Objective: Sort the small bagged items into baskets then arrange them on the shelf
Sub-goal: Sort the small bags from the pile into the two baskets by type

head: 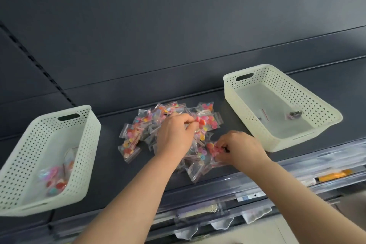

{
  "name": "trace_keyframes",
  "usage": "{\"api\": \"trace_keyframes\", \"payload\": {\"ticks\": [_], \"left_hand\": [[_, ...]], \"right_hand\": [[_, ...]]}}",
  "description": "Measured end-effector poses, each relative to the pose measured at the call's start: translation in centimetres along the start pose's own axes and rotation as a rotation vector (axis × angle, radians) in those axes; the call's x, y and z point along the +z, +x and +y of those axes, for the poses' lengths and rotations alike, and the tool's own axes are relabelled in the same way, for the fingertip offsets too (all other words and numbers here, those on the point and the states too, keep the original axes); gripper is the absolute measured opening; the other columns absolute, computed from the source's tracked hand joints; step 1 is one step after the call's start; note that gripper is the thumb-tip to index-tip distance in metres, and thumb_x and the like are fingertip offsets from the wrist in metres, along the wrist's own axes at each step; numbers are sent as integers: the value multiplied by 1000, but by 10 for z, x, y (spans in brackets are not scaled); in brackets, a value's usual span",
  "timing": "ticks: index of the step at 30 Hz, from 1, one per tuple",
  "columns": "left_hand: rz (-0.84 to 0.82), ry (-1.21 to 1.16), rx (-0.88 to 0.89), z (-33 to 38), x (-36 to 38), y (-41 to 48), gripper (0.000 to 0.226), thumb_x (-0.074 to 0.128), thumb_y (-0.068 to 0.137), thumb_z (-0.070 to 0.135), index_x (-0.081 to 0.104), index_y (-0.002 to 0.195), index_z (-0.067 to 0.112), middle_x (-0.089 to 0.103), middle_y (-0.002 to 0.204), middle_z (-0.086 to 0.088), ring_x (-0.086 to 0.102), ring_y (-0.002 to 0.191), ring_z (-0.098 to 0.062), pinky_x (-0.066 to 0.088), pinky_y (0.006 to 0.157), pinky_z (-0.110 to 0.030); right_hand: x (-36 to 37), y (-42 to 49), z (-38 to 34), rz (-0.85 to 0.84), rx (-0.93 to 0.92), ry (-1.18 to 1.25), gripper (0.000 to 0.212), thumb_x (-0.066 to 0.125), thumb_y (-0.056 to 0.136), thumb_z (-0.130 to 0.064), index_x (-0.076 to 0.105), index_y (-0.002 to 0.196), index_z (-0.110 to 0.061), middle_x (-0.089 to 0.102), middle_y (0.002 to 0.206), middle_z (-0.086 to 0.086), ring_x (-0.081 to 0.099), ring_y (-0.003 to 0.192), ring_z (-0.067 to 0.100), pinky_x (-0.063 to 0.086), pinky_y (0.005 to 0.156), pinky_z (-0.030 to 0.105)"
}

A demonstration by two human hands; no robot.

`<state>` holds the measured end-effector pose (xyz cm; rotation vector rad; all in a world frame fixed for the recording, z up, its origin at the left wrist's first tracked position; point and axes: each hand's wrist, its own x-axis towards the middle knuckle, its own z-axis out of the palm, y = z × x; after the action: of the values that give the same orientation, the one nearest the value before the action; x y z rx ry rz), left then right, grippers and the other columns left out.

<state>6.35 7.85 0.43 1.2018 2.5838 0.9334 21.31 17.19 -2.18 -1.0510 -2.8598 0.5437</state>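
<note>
- Pinches one bag atop the pile with left hand, a second bag at its near edge with right hand.
- Lies heaped between left basket and right basket.
- Could drag slippery neighbours off the shelf edge.

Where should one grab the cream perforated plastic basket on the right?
Probably by the oval handle slot in the far end wall of the cream perforated plastic basket, fingers hooked in from outside. The near wall has a matching slot; the sloped long sides offer less hold.
</note>
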Motion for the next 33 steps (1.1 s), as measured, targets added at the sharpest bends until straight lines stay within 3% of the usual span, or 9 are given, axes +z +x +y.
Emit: {"api": "trace_keyframes", "payload": {"ticks": [4, 7, 11, 18, 23, 26, 33], "left_hand": [[39, 12, -21, -9, -13, -1, 11, 63, 93, 29, 73, 89, 29, 63, 99, 12, 56, 79, -5, 38, 62, -20], [123, -20, -60, -21, -31, -3, 12, 62, 94, 22, 73, 94, 24, 61, 96, 12, 53, 74, -3, 34, 60, -12], [333, -60, -110, -43, -74, -11, 11, 64, 91, 22, 75, 89, 21, 60, 89, 5, 57, 78, -13, 37, 67, -23], [571, 145, -373, -131, -171, -54, 13, 63, 90, 25, 74, 84, 28, 62, 95, 6, 59, 82, -17, 40, 70, -29], [344, 211, -542, -193, -203, -82, 21, 60, 91, 13, 76, 91, 25, 73, 98, 7, 64, 91, -17, 50, 78, -30], [336, 217, -554, -208, -208, -89, 26, 58, 91, 9, 75, 103, 25, 72, 107, 8, 65, 100, -18, 54, 86, -36], [277, 171, -494, -215, -209, -87, 21, 59, 94, 15, 72, 107, 27, 71, 106, 10, 64, 98, -14, 55, 86, -36]], "right_hand": [[2, 9, -2, 27, 32, 23, 11, 66, 86, -32, 72, 92, -25, 66, 96, -3, 62, 86, 19, 47, 70, 28], [-3, 15, -18, 214, -16, 54, 12, 62, 90, -31, 67, 94, -22, 63, 93, -4, 61, 79, 20, 42, 62, 27], [-9, 34, -72, 267, -226, 163, 10, 59, 91, -27, 69, 93, -24, 63, 91, -7, 59, 77, 17, 48, 64, 31], [14, 57, -184, 227, -519, 204, 17, 59, 89, -24, 72, 99, -27, 67, 94, -5, 62, 87, 18, 47, 67, 31], [29, 70, -253, 191, -611, 202, 19, 55, 93, -28, 71, 100, -34, 63, 96, -10, 60, 88, 14, 43, 62, 28], [39, 78, -287, 153, -634, 196, 21, 53, 93, -26, 71, 98, -35, 64, 99, -12, 60, 90, 12, 45, 64, 28], [62, 83, -308, 55, -656, 150, 22, 55, 92, -28, 67, 111, -29, 64, 110, -9, 60, 98, 12, 49, 75, 29]]}}
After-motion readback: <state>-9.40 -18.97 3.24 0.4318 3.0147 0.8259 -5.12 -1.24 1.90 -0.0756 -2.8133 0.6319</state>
